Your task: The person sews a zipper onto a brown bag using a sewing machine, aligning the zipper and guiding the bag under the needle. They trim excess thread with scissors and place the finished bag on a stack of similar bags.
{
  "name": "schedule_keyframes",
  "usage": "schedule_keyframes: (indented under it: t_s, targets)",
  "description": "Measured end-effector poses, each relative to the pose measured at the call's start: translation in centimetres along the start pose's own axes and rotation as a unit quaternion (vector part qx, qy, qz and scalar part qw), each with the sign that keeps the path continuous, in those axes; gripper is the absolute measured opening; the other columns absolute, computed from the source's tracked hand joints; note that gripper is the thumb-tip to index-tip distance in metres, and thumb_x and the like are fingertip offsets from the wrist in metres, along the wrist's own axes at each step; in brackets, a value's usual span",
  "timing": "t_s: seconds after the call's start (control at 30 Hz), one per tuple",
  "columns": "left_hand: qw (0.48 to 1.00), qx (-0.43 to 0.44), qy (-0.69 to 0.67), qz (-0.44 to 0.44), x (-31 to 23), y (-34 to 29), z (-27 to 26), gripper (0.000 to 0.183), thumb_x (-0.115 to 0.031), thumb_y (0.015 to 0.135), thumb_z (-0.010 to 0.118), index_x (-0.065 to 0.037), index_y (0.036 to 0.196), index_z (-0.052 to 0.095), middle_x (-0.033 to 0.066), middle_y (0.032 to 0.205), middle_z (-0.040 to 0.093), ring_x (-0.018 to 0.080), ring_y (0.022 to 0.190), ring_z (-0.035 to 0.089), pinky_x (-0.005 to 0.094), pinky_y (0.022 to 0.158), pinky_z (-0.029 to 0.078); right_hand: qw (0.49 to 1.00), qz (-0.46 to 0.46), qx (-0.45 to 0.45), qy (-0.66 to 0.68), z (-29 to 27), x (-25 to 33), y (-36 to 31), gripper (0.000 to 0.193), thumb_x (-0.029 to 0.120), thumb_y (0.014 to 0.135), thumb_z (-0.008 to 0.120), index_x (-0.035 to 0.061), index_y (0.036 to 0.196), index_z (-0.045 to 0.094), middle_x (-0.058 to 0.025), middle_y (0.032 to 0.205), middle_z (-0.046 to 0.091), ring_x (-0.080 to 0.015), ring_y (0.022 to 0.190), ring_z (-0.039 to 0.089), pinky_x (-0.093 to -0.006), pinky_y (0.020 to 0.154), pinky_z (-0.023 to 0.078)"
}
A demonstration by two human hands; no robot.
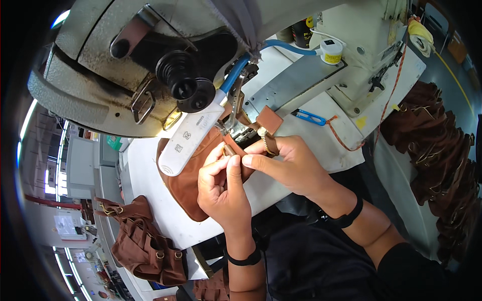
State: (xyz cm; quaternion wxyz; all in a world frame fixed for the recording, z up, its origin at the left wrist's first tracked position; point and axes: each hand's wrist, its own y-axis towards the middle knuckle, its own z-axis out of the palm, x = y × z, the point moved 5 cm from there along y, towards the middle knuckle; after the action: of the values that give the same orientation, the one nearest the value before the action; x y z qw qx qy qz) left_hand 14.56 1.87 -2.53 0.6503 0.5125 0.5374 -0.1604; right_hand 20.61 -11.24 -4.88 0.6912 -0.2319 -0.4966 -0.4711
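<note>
Under the sewing machine's [95,75] needle area, a brown leather bag piece [193,193] lies on the white table. My left hand [223,193] is closed, its thumb and fingers pinching a small brown leather tab [229,150] by the piece's edge. Close beside it, my right hand [293,163] is closed on the leather edge near a strip of brass-toothed zipper [270,143]. A square brown leather patch [269,119] sits just beyond the right fingers. Part of the leather is hidden by the hands and by a white lamp [193,138].
A blue-handled tool [310,117] and an orange cord [341,138] lie right of the machine bed. Brown leather bags [145,246] are at the lower left. More brown leather pieces with metal rings [427,150] are piled at the right. A small white bottle [331,51] stands on the machine.
</note>
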Motion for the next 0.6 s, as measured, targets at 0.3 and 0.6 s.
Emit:
schedule_keyframes:
  t_s: [0.3,0.6]
  targets:
    - [0.998,0.005,-0.037,-0.050,0.4,1.1,-0.1,0.009,0.005,0.098,0.065,0.007,0.105,0.061,0.0257,0.133,0.062,0.0242,0.119,0.065,0.0360,0.104,0.052,1.000,-0.010,-0.027,-0.003,0.3,-0.4,1.1,0.016,0.013,0.094,0.068,-0.0013,0.094,0.076,-0.0029,0.080,0.074,-0.0073,0.079,0.064,-0.0275,0.077,0.051]
    - [0.995,0.008,-0.059,-0.077,1.1,2.6,-0.4,0.013,0.000,0.099,0.067,0.009,0.109,0.065,0.0195,0.127,0.066,0.0196,0.112,0.067,0.0302,0.099,0.053,0.997,0.015,-0.066,-0.039,0.3,-0.5,1.7,0.022,0.019,0.095,0.068,0.0011,0.082,0.070,0.0063,0.068,0.057,-0.0027,0.064,0.046,-0.0255,0.057,0.038]
